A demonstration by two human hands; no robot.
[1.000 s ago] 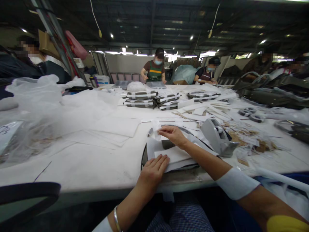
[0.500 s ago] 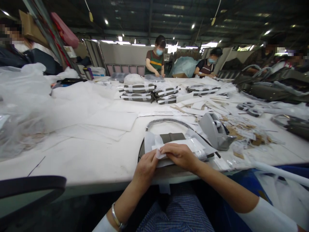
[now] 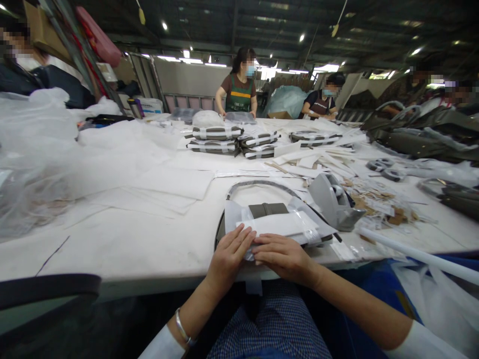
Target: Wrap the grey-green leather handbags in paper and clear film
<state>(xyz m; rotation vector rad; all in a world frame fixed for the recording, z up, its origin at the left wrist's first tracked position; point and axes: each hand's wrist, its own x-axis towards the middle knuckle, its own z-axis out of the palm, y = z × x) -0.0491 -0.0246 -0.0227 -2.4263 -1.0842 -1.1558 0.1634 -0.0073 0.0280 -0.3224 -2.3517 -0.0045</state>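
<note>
An olive-grey bag [image 3: 268, 210] lies at the table's near edge, partly covered by white wrapping sheets [image 3: 279, 224] and clear tape. Its long strap [image 3: 258, 183] curves behind it. My left hand [image 3: 231, 254] lies flat on the left part of the wrapping, fingers stretched out. Beside it, my right hand [image 3: 286, 257] rests on the front of the wrapping with extended fingers, the fingertips of both hands nearly meeting. What lies under the palms is hidden. A grey tape dispenser [image 3: 333, 202] stands right of the bag.
Wrapped bundles [image 3: 217, 139] are stacked farther back. White sheets [image 3: 164, 187] and plastic film [image 3: 33, 149] cover the left side. Paper scraps and tags [image 3: 392, 209] lie at right, near a white tube [image 3: 415, 254]. Two masked people [image 3: 239, 92] are across the table.
My hands have gone from pinching the white wrapping to lying flat on it with fingers extended. A person across the table has straightened up and turned their head. The white tube has shifted left.
</note>
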